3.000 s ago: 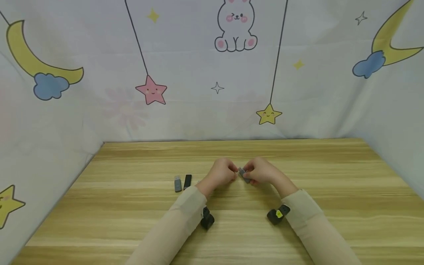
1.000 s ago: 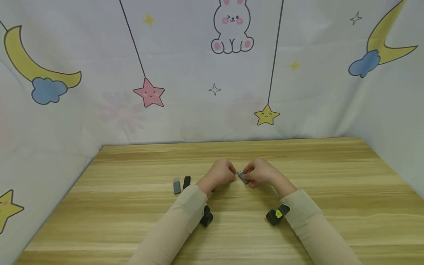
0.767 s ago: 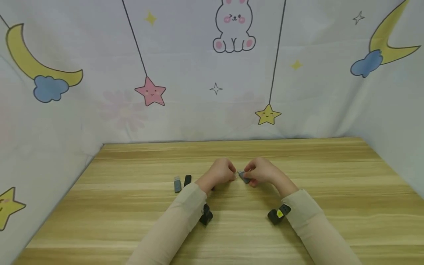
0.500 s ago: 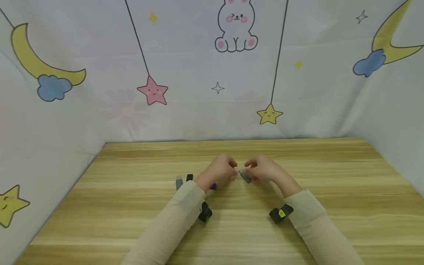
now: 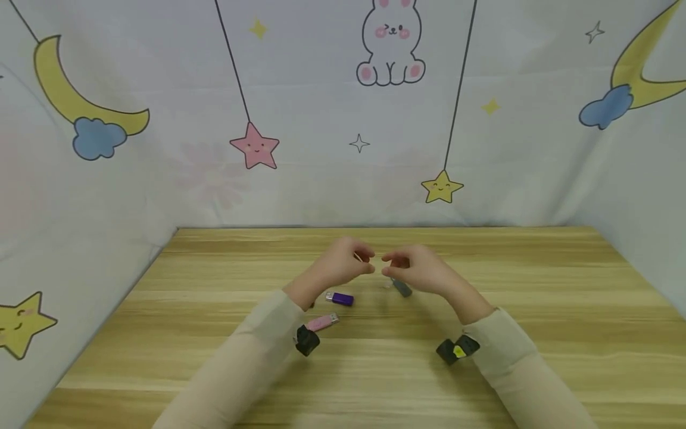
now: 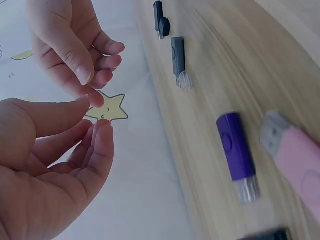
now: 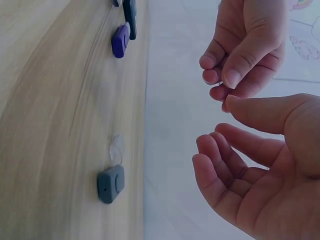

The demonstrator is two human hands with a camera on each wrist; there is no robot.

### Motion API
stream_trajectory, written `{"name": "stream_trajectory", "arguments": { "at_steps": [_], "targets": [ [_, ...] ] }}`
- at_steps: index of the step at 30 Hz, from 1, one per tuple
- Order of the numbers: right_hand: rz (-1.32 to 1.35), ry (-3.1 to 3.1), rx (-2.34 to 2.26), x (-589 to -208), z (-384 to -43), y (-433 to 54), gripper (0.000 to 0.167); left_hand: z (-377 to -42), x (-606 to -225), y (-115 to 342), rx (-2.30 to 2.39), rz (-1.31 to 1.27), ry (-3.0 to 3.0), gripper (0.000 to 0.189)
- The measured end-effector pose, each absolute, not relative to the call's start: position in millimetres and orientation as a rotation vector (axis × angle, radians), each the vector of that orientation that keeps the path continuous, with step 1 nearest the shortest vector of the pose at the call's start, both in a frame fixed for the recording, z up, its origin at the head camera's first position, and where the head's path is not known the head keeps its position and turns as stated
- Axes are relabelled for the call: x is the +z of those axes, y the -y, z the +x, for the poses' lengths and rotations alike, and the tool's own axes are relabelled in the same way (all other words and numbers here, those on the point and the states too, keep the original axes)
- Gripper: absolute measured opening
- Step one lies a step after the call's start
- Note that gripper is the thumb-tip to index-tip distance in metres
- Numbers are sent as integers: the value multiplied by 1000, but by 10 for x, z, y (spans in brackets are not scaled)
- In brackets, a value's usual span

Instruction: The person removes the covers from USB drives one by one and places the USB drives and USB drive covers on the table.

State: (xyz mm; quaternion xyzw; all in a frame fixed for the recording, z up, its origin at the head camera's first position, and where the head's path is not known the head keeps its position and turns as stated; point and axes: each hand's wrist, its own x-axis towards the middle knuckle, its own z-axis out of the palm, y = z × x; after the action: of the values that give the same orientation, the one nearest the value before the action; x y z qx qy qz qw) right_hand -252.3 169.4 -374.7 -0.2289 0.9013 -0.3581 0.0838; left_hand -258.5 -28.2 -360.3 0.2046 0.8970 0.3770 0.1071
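Observation:
My left hand (image 5: 343, 262) and right hand (image 5: 420, 268) hover above the table, fingertips facing each other and fingers loosely curved, nothing held. Below the right hand lies a grey USB stick (image 5: 402, 288); a clear cap (image 6: 184, 80) is at its plug end. A purple USB stick (image 5: 342, 299) rests below the left hand, its metal plug pointing left in the head view. Closer to the left wrist camera, a pink USB stick (image 5: 320, 323) lies partly covered by the wrist camera. The left wrist view also shows a dark USB stick (image 6: 158, 20) beyond the grey one.
The wooden table (image 5: 514, 310) ends at a white cloth backdrop (image 5: 321, 196) with printed stars, moons and a rabbit. In the right wrist view, a dark stick (image 7: 130, 20) lies beside the purple one. The left forearm hides part of the table.
Both hands have let go of the grey USB stick and its clear cap and lifted off. The left arm shifted left, uncovering the purple and pink sticks and covering the two at left.

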Motion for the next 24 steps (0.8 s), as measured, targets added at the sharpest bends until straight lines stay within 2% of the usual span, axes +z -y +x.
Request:
{"name": "stream_trajectory", "arguments": {
  "at_steps": [10, 24],
  "targets": [
    [-853, -2668, -1133, -3694, -2467, -1505, 34, -2442, -3553, 566, 1142, 700, -2677, 26],
    [-932, -2612, -1190, -3826, -2474, -1230, 35, -2358, -3765, 837, 1199, 689, -2704, 22]
  ]
}}
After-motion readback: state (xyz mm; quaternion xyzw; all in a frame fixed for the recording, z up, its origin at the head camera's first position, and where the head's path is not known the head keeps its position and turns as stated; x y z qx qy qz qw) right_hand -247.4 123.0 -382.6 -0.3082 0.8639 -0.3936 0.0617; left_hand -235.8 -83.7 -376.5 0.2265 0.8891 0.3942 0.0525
